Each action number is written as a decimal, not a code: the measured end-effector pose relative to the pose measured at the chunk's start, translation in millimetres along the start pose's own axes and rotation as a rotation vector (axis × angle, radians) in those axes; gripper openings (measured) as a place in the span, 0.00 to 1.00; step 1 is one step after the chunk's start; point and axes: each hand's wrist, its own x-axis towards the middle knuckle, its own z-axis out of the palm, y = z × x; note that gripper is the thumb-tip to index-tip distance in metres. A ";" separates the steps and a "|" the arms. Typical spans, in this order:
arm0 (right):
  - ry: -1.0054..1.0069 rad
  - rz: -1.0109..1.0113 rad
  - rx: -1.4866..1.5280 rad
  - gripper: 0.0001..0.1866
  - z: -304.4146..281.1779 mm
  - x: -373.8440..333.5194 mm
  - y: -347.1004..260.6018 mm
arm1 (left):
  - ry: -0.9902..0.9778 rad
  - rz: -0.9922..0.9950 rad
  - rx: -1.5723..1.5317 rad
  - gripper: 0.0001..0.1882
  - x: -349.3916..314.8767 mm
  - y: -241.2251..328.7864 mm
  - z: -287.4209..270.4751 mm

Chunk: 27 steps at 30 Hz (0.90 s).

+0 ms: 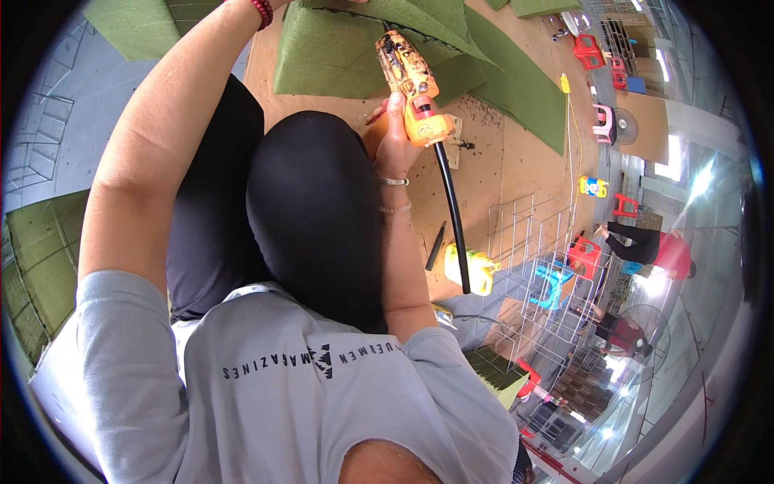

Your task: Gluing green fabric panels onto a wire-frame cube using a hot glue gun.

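Observation:
My right hand (393, 143) is wrapped round a hot glue gun (413, 85), orange and heavily stained with dark residue. A long black glue stick (453, 218) sticks out of its rear end. The gun's nozzle points at the green fabric piece (339, 60), beside a dark bead that runs along its folded edge. At the top edge of the view, my left hand (278, 3) is mostly cut off past a red beaded bracelet; one fingertip shows over the green fabric, and its grip is hidden.
More green sheets (520, 89) lie on the brown board (516, 165), which carries dark crumbs. A black stick (435, 246) and a yellow jug (481, 270) lie right of my knee. Wire racks (532, 238), red stools (584, 256) and co-workers (673, 254) are farther right.

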 end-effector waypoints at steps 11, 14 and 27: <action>-0.022 0.044 0.055 0.08 2.4 0.0 5.6 | 0.017 -0.068 -0.095 0.14 -7.4 -4.9 -2.5; -0.038 0.054 0.038 0.08 3.7 -0.9 2.2 | 0.018 -0.061 -0.131 0.14 -8.7 -7.0 -4.8; -0.101 0.068 -0.028 0.10 9.1 -1.3 5.7 | 0.009 -0.073 -0.199 0.14 -12.4 -15.1 -12.9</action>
